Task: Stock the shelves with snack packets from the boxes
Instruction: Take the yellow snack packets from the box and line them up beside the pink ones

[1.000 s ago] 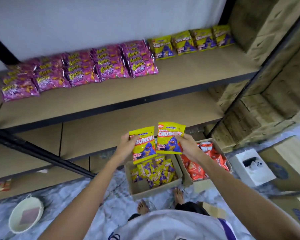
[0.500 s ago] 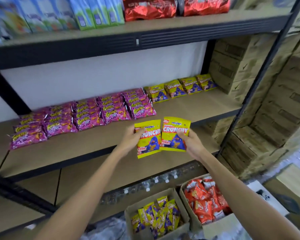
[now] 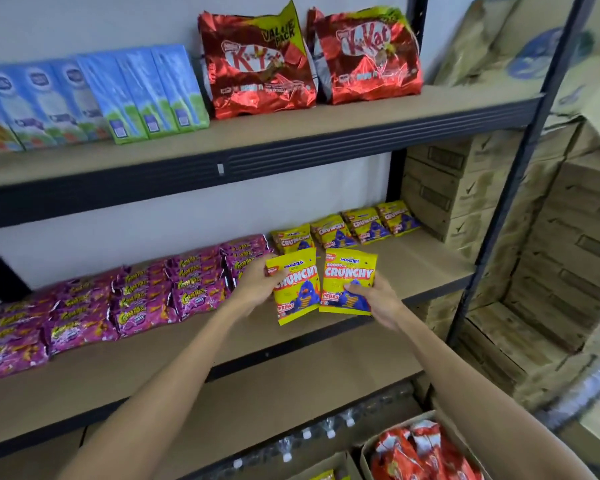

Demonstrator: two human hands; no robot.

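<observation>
My left hand (image 3: 255,289) grips a yellow Crunchy packet (image 3: 297,289) by its left edge. My right hand (image 3: 374,301) grips a second yellow Crunchy packet (image 3: 347,280) from its lower right. Both packets are held upright side by side above the front of the middle shelf (image 3: 413,268). Just behind them a row of the same yellow packets (image 3: 347,226) lies along the shelf's back right. Purple snack packets (image 3: 118,303) fill the left part of that shelf.
The upper shelf (image 3: 291,126) holds blue drink cartons (image 3: 94,95) and red KitKat bags (image 3: 309,60). A box of red packets (image 3: 420,452) and a box with yellow packets (image 3: 326,472) stand on the floor below. Stacked cardboard cartons (image 3: 534,254) stand right of the black upright.
Both hands have lifted the two yellow packets from above the floor boxes up to the middle shelf. My view has tilted upward, bringing the upper shelf into sight.
</observation>
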